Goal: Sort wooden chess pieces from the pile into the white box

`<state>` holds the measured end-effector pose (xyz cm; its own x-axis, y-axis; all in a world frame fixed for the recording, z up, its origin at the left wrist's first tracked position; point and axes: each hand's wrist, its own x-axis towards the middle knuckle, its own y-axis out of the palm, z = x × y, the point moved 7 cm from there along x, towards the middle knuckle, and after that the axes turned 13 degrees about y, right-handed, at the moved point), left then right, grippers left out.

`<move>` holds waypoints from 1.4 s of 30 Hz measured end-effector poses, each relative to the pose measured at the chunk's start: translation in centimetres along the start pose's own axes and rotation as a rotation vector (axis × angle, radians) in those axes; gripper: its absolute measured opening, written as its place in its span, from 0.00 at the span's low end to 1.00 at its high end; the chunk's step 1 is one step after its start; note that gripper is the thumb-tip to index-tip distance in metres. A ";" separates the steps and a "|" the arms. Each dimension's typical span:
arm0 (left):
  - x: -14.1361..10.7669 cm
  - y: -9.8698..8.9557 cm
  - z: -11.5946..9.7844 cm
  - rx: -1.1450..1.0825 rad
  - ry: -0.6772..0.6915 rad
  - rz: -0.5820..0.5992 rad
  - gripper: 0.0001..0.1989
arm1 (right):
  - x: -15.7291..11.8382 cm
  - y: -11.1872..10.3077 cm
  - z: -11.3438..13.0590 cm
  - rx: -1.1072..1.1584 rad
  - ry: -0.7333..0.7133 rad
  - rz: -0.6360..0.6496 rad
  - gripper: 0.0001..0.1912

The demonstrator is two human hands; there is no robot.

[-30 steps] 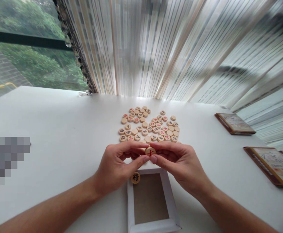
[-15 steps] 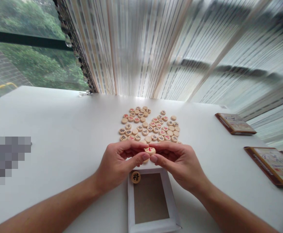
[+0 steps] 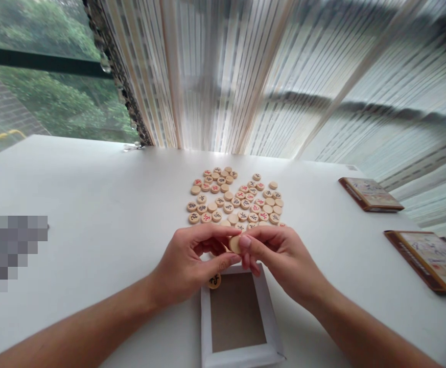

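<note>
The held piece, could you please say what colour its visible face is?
The piece shows plain pale beige in the head view.

White table [image 3: 111, 204], its surface extending to the curtained far side. Far of centre, round wooden xiangqi pieces [image 3: 236, 203] lie scattered, some showing red or black characters, others blank faces. Near centre lies a shallow white-rimmed tray [image 3: 206, 327] with a brown base. At right, two flat, brown-edged boxes [image 3: 431, 255] with illustrated tops lie apart.

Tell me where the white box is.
The white box sits bottom centre in the head view, below the left hand and right hand, a disc at its far left corner.
</note>
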<state>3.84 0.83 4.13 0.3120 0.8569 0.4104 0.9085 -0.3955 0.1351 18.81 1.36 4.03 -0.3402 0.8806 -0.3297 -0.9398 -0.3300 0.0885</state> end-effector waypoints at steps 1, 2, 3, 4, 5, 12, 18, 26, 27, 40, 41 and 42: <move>0.0 0.1 -0.1 -0.007 0.000 0.013 0.14 | 0.0 0.2 0.0 0.011 0.011 0.013 0.20; 0.1 0.2 -0.1 -0.006 -0.002 0.022 0.14 | 0.0 0.3 -0.1 0.026 0.019 0.023 0.19; 0.1 0.2 -0.1 0.004 0.001 0.024 0.14 | 0.0 0.4 -0.1 0.046 0.027 0.029 0.19; 0.1 0.2 -0.2 0.026 0.007 0.022 0.14 | 0.0 0.5 -0.1 0.071 0.034 0.032 0.19; 0.2 0.1 -0.2 0.058 0.013 0.016 0.14 | 0.0 0.5 -0.2 0.097 0.040 0.034 0.20; 0.1 0.0 -0.6 0.198 0.088 0.047 0.13 | 0.1 0.6 -0.6 0.105 0.067 0.034 0.20; 0.1 0.2 -0.6 0.133 0.043 0.060 0.12 | -0.1 0.6 -0.4 0.095 0.021 0.065 0.18; 0.1 -0.1 -0.1 0.037 -0.007 -0.006 0.13 | -0.1 0.5 -0.9 0.158 0.050 0.115 0.15; 0.2 -0.1 -0.1 0.035 -0.005 -0.007 0.13 | -0.1 0.5 -1.0 0.154 0.056 0.113 0.15; 0.1 0.1 -0.4 0.064 0.067 0.018 0.13 | 0.0 0.8 -0.6 0.154 0.057 0.092 0.17; 0.1 0.2 -0.4 0.051 0.067 0.022 0.13 | 0.0 0.8 -0.5 0.147 0.049 0.092 0.17; 0.1 0.3 -0.4 0.037 0.066 0.026 0.13 | 0.0 0.8 -0.5 0.140 0.042 0.091 0.17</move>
<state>3.99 0.71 4.62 0.3175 0.8224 0.4721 0.9105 -0.4035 0.0907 18.10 0.88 3.62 -0.4254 0.8334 -0.3529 -0.9012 -0.3546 0.2491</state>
